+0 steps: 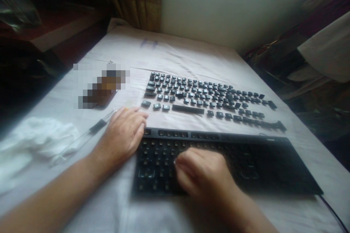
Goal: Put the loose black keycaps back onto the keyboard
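Observation:
A black keyboard [276,165] lies across the white sheet, its left part bare of keycaps so the small switch posts show. My right hand [203,171] is closed over the middle of it, fingers curled in. A tiny pale spot shows by the fingertips; what they grip is hidden. Beyond the keyboard, loose black keycaps [195,91] are laid out in rows, with a long space bar [188,109] in the nearest row. My left hand [123,129] rests with fingers stretched out at the keyboard's far left corner, the thumb along its edge.
A white crumpled cloth [38,149] lies at the left. Near it are a thin cable with a dark sleeve [97,126] and a phone-like object [105,89], partly blurred out. A cord [332,207] leaves the keyboard's right corner. A wooden surface [65,32] stands at the left.

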Action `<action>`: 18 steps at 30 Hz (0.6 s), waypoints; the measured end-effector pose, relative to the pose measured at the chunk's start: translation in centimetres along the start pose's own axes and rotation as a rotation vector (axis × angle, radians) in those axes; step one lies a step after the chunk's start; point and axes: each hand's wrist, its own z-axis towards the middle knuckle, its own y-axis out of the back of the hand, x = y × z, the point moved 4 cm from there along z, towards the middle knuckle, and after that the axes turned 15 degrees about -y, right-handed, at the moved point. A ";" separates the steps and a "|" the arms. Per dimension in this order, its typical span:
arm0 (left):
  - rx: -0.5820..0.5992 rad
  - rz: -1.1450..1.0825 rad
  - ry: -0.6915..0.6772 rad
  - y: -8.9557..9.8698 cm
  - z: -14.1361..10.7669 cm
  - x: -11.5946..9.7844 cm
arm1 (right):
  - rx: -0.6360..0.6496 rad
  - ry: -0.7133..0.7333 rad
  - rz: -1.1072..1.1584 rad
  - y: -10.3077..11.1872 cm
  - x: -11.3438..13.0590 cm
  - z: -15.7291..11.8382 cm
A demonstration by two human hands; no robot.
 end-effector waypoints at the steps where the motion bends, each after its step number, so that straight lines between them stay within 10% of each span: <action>1: -0.001 0.001 -0.005 0.0 0.0 0.0 | 0.003 0.001 0.008 0.0 0.0 0.0; 11: -0.007 0.016 -0.021 -0.1 -0.1 0.0 | -0.061 -0.085 0.210 3.5 1.9 0.9; 18: -0.014 0.028 -0.037 -0.1 -0.1 -0.1 | -0.080 -0.059 0.182 1.1 2.2 0.9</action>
